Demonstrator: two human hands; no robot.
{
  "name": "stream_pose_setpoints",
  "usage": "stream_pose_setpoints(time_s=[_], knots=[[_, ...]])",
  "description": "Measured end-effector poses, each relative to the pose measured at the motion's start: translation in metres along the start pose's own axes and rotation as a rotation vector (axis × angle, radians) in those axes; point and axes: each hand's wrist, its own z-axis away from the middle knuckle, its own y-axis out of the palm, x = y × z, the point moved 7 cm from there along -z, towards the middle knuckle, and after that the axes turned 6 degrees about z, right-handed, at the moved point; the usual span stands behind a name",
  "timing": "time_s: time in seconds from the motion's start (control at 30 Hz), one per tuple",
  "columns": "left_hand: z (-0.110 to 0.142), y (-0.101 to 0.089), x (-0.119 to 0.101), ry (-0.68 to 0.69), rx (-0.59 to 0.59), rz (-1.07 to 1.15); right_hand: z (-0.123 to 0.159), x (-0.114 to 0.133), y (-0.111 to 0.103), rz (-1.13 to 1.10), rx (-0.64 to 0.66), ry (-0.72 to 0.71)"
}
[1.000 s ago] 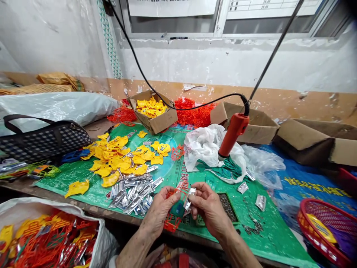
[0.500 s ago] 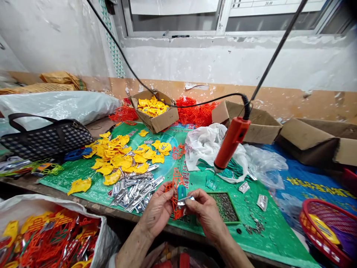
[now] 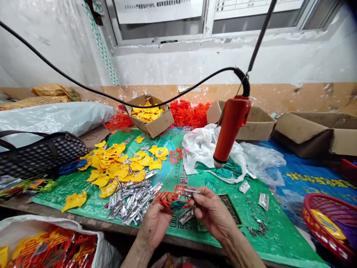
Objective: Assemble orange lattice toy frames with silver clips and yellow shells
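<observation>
My left hand [image 3: 156, 225] is closed round the edge of an orange openwork plastic piece [image 3: 166, 198]. A dark green plastic part [image 3: 177, 205] sits against that piece. Between the thumb and fingers of my right hand [image 3: 213, 212] is a thin silver metal piece [image 3: 192, 192], close over the right end of the orange piece; whether they touch I cannot tell. Just below my right fingertips shows a second silver plate [image 3: 186, 216]; whether it is held or lying on the table is unclear. A green tray of small screws [image 3: 231, 208] is partly hidden behind my right hand.
An orange electric screwdriver [image 3: 232, 130] hangs above the table on a black cable. Yellow plastic pieces [image 3: 114, 160] and silver metal parts [image 3: 134, 199] lie heaped at left. A white sack [image 3: 103, 242] stands front left, a red basket [image 3: 323, 227] at right, cardboard boxes [image 3: 157, 126] behind.
The orange piece has turned from upright to lying sideways. My right hand has raised the silver piece to its upper right end. The view has shifted, and the second silver plate now shows.
</observation>
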Motion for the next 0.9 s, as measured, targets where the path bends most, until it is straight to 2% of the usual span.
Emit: stream_pose_setpoints(time_s=[0.17,0.3,0.4,0.47,0.5,0.57,0.6,0.73,0.8,0.9], knots=[[0.003,0.007,-0.001,0.079,0.020,-0.082,0.006,0.005,0.018,0.113,0.127,0.000],[0.003,-0.003,-0.011,0.206,-0.054,-0.380,0.005,0.002,0.017,0.165,0.119,-0.049],[0.012,-0.012,-0.036,0.416,-0.137,-0.658,0.003,0.002,0.012,0.206,0.101,-0.100],[0.030,-0.004,-0.058,0.632,-0.144,-0.922,0.003,0.004,0.010,0.239,0.098,-0.142],[0.040,0.005,-0.065,0.712,-0.109,-1.038,0.004,0.006,0.010,0.256,0.100,-0.163],[0.056,0.030,-0.067,0.818,0.066,-1.251,0.006,0.008,0.013,0.288,0.119,-0.199],[0.061,0.042,-0.065,0.831,0.147,-1.326,0.007,0.009,0.015,0.303,0.134,-0.215],[0.049,0.068,-0.043,0.599,0.392,-1.481,0.015,0.014,0.024,0.389,0.204,-0.358],[0.040,0.073,-0.038,0.551,0.468,-1.449,0.021,0.021,0.027,0.495,0.233,-0.510],[0.033,0.072,-0.034,0.518,0.530,-1.332,0.035,0.030,0.030,0.742,0.220,-0.810]])
